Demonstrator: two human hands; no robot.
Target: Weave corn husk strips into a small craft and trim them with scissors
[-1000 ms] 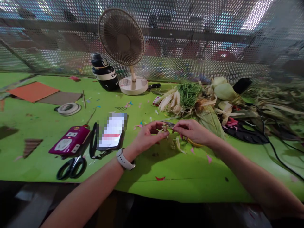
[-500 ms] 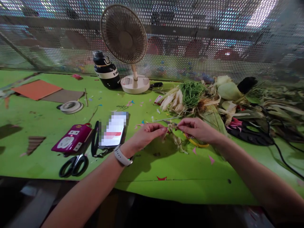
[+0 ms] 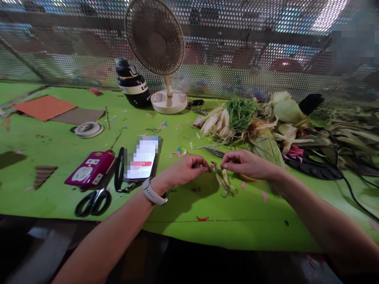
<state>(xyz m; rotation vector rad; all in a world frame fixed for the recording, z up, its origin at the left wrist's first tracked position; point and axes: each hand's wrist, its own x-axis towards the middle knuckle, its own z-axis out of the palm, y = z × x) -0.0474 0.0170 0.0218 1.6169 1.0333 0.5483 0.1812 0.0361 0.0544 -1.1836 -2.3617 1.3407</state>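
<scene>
My left hand (image 3: 186,169) and my right hand (image 3: 244,163) meet above the green table (image 3: 183,213), fingertips pinched on the top of a small bundle of dried corn husk strips (image 3: 222,180). The pale strips hang down from my fingers and touch the table. A white watch sits on my left wrist. A thin metal blade (image 3: 215,152) lies just behind my hands.
A phone (image 3: 142,158), a magenta box (image 3: 90,169) and black scissors (image 3: 93,202) lie to the left. Behind stand a fan (image 3: 160,51) and a dark bottle (image 3: 132,83). A heap of corn husks (image 3: 266,126) and black cables (image 3: 340,173) fill the right. Tape roll (image 3: 88,129) and orange paper (image 3: 43,107) sit far left.
Both hands have dropped slightly toward me with the husk bundle; the strips now hang lower onto the table. The view has shifted a little.
</scene>
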